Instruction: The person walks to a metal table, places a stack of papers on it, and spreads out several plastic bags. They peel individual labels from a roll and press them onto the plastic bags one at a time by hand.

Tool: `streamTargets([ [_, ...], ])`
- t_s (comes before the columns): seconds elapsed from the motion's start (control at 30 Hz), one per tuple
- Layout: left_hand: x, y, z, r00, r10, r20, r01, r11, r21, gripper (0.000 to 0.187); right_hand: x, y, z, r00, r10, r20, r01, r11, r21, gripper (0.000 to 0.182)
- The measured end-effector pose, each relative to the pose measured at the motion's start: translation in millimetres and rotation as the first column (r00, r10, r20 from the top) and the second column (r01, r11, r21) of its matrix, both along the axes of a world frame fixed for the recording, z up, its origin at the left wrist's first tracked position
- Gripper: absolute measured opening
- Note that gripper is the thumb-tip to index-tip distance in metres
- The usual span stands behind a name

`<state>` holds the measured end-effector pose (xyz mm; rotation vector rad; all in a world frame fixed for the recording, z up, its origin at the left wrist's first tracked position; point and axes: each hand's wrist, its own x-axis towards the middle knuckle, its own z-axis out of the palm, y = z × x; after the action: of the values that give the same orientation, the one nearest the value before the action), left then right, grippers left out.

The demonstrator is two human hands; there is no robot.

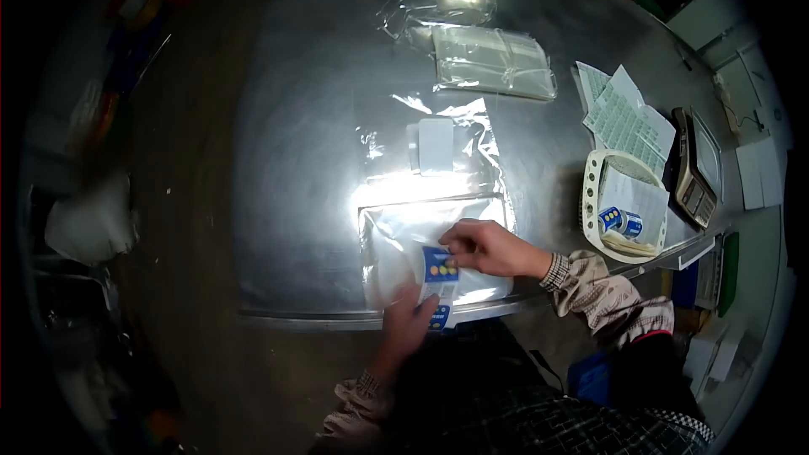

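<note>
A strip of blue-and-white labels [440, 273] with yellow and orange dots hangs between my two hands, above the near edge of the metal table. My right hand [493, 248] pinches its upper right edge between thumb and fingers. Lower down, my left hand [404, 316] is closed around the strip's left side, thumb in front, partly smeared by motion. Beneath them lies a stack of clear plastic bags [392, 227]. Just beyond it, a small pale rectangular card [436, 147] rests on clear film.
A tied bundle of clear bags [497, 63] lies at the back, beside crumpled film [413, 13]. To the right stand a white plastic basket [592, 202] holding label rolls and papers, printed sheets [628, 122] and a weighing scale [698, 173]. The metal table's [286, 160] near edge runs below my hands.
</note>
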<state>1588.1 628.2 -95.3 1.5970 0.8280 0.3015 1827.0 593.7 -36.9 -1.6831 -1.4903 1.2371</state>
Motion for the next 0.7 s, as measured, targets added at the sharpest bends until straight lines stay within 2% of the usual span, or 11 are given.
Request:
streamTargets([
  [0.1,8,3,18,0.992,0.047,0.117,-0.061,0.991,0.120,0.022,-6,-5,1,0.986,-0.108,-0.129,0.086,0.983,-0.165,0.041],
  [0.2,7,8,14,0.985,-0.059,0.163,0.024,0.978,0.206,0.023,-7,-4,-9,0.985,-0.170,0.011,0.162,0.953,0.256,0.035],
  [0.23,7,9,12,0.983,-0.070,0.168,0.032,0.975,0.221,0.023,-8,-6,-7,0.984,-0.176,-0.004,0.175,0.972,0.155,0.026],
  [0.33,7,9,16,0.989,-0.081,0.126,0.042,0.957,0.289,0.023,-13,-9,4,0.989,-0.083,-0.126,0.071,0.993,-0.097,0.024],
  [0.4,9,14,29,0.997,-0.059,0.053,0.036,0.928,0.371,0.021,-15,-12,8,0.981,-0.112,-0.156,0.096,0.990,-0.107,0.023],
  [0.47,15,20,41,0.989,-0.097,0.108,0.074,0.977,0.202,0.017,-24,-20,4,0.965,-0.148,-0.218,0.133,0.988,-0.080,0.021],
  [0.5,16,22,44,0.984,-0.111,0.138,0.096,0.989,0.115,0.016,-31,-23,5,0.980,-0.149,-0.133,0.158,0.985,0.067,0.019],
  [0.57,8,13,33,0.999,0.016,0.044,-0.012,0.995,-0.098,0.016,-39,-28,16,0.991,-0.132,0.020,0.127,0.976,0.176,0.017],
  [0.63,-6,-4,29,0.995,0.093,-0.043,-0.102,0.950,-0.294,0.017,-41,-32,17,0.986,-0.110,0.128,0.065,0.947,0.313,0.014],
  [0.7,-21,-24,33,0.985,0.130,-0.118,-0.170,0.868,-0.467,0.019,-27,-17,24,0.968,-0.247,-0.041,0.248,0.927,0.281,0.012],
])
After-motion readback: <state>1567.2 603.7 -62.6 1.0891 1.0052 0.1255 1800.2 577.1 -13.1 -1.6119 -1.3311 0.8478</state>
